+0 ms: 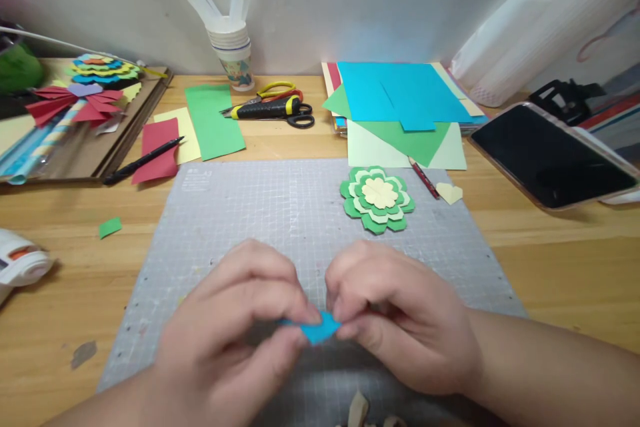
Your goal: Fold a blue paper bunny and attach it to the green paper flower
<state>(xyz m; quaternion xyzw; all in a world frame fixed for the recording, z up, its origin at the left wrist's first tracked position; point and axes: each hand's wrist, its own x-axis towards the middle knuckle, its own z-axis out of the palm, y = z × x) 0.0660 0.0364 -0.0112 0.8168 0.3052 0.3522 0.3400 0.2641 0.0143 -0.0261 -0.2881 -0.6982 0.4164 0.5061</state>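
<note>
A small piece of blue paper (320,328) is pinched between both hands above the grey cutting mat (210,213). My left hand (235,333) grips its left end between thumb and fingers. On the other end, my right hand (400,313) holds the paper with thumb and forefinger. Parts of the paper are covered by the fingertips, so its full shape is hidden. Beyond the hands, a layered paper flower (379,200) in green, pale green and cream lies on the mat.
Behind the mat are a green sheet (215,123), scissors (300,115), stacked paper cups (235,57) and blue paper (405,93). A phone (555,153) leans at right. At left lie a black pen (145,160), cardboard (80,153) and a white tool (23,259).
</note>
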